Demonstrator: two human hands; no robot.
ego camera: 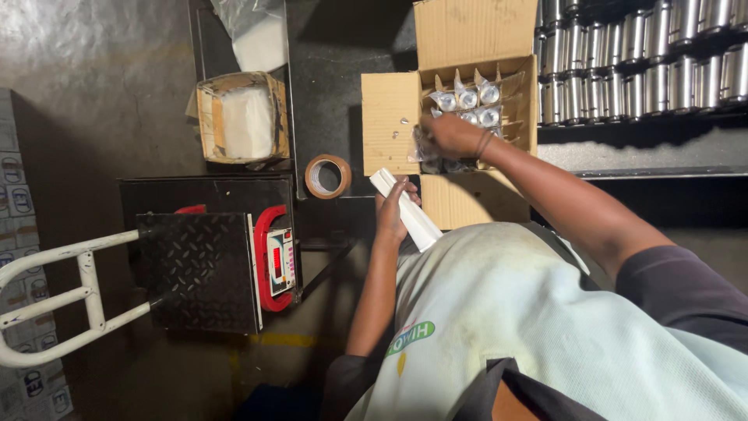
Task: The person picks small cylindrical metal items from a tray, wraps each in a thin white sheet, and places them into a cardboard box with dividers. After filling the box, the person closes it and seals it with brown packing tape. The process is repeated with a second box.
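While the right hand (450, 134) reaches into the open carton (393, 121), its grip is closed on a bagged metal part (425, 146) at the carton's near edge, beside the parts (467, 100) already standing upright in divider cells. The left hand (392, 209) clamps a white folded stack (405, 206), held clear of the carton just above its near flap, apparently to keep it ready. A tape roll (328, 176) lies on the dark surface (327, 70) left of the carton. A scale (209, 265) stands further left; rows of bare metal parts (639, 54) fill the shelf at right.
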